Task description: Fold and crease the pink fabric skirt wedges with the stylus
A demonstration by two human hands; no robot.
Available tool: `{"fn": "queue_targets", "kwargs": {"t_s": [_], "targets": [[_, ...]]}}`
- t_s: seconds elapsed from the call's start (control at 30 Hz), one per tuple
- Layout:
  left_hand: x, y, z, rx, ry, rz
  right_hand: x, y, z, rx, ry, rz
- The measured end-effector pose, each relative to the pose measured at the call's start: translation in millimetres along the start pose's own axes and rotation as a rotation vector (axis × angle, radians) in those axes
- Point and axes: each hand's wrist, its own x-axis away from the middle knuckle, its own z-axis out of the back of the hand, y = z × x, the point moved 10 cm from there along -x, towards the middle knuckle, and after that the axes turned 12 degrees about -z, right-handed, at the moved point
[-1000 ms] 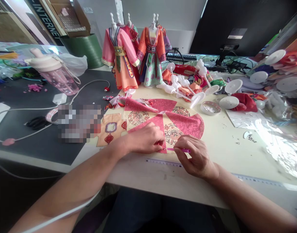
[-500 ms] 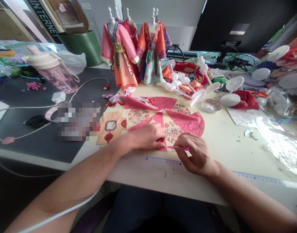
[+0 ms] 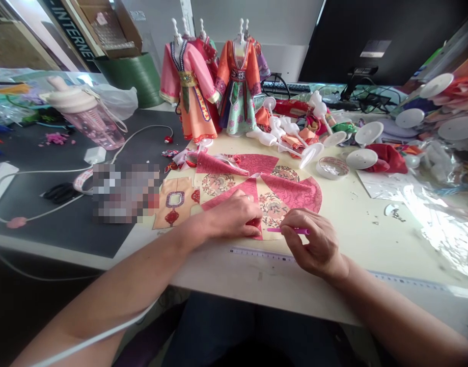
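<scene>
My left hand (image 3: 234, 216) lies curled on a pink brocade panel (image 3: 245, 191), its fingertips gripping the panel's lower edge, where a bit of red shows. My right hand (image 3: 315, 243) pinches a slim pink stick-like pen (image 3: 289, 231), whose tip points left towards my left fingers. The panel belongs to a round layout of pink brocade (image 3: 295, 193) and floral cream fabric (image 3: 271, 210) pieces. A peach garment piece (image 3: 174, 203) with a red ornament lies to the left. The pen's tip is hidden behind my fingers.
Two dressed doll mannequins (image 3: 190, 86) stand behind the fabric, among white stands (image 3: 361, 158), a tape roll (image 3: 332, 167) and fabric scraps. A ruler (image 3: 256, 253) lies near the table's front edge. A pink bottle (image 3: 84, 114), black scissors (image 3: 60, 193) and a pixelated patch sit left.
My right hand and the pen have shifted slightly to the right. My left hand stays on the same panel, and the view has moved only a little.
</scene>
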Motion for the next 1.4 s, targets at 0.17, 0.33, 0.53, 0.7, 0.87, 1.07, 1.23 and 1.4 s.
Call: {"fn": "queue_targets", "kwargs": {"t_s": [0.17,0.33,0.53,0.7,0.87,1.07,1.23,1.4], "targets": [[4.7,-1.1,4.9,0.038,-0.009,-0.010,-0.4,-0.2,5.0,0.023,0.036,0.008],[1.7,-4.9,6.1,0.025,0.021,0.031,0.1,2.0,13.3,0.055,0.092,0.002],[-2.8,-6.9,-0.5,-0.072,0.041,0.067,0.2,7.5,22.5,0.048,0.141,-0.018],[-2.2,-5.9,1.1,-0.128,0.015,0.072,-0.5,8.2,27.4,0.052,0.158,-0.020],[2.0,-10.4,13.6,-0.074,0.084,0.055,-0.7,9.8,35.3,0.051,0.216,-0.026],[14.4,-32.9,33.6,-0.255,0.208,0.153,5.4,-0.7,4.7,0.083,-0.013,0.042],[19.4,-42.0,35.4,-0.367,0.165,0.179,19.1,-14.1,-25.8,0.249,-0.214,0.156],[23.1,-43.4,30.9,-0.368,0.080,0.197,24.0,-14.5,-36.5,0.296,-0.250,0.196]]}}
